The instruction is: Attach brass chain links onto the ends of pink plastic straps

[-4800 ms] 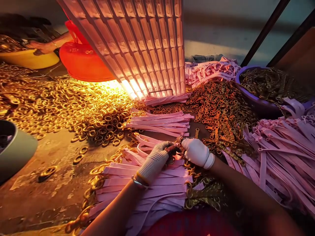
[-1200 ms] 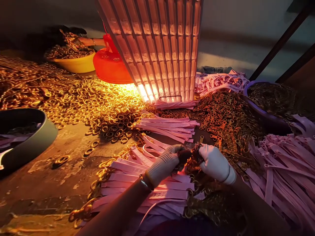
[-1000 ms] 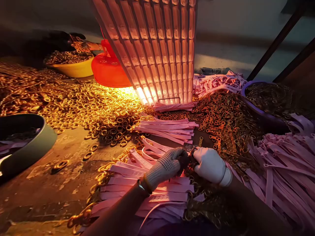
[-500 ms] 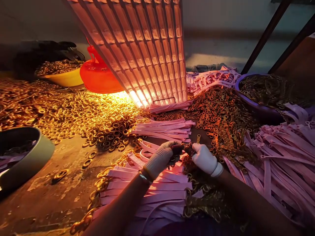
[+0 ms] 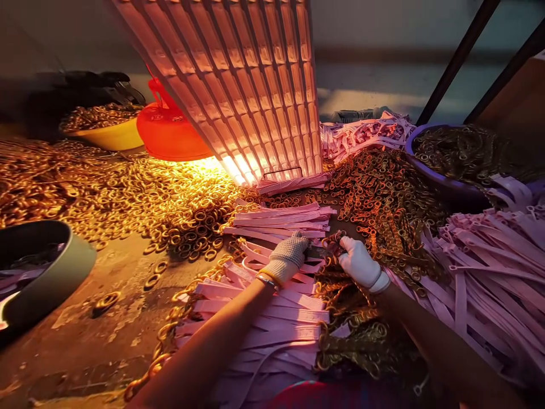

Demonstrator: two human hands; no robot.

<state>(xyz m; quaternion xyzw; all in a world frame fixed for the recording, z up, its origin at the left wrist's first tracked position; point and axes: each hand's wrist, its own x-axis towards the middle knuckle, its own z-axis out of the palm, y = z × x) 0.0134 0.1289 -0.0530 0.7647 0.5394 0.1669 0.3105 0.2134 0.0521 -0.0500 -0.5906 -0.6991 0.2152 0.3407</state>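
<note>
My left hand [image 5: 289, 255], in a dotted knit glove, reaches over the pink straps with its fingers curled. What lies in its fingers is hidden. My right hand [image 5: 360, 266], in a white glove, pinches a small dark cluster of metal clasps [image 5: 334, 243] between thumb and fingers. Pink straps [image 5: 283, 218] lie in a small bundle just beyond my left hand. Under my left forearm spreads a larger row of pink straps [image 5: 276, 332], with metal rings along its left ends and brass-coloured hardware [image 5: 353, 335] along its right.
A red lamp [image 5: 172, 133] lights a heap of brass rings [image 5: 179, 199]. Behind it leans a ribbed translucent panel [image 5: 255, 85]. A clasp pile [image 5: 383, 199], purple basin [image 5: 413, 147] and strap heap [image 5: 502, 272] fill the right. A round container [image 5: 79, 261] stands at left.
My hands have moved apart. The left one has gone slightly up and away from the clasps toward the straps; the right one keeps hold of the clasps, shifted slightly right.
</note>
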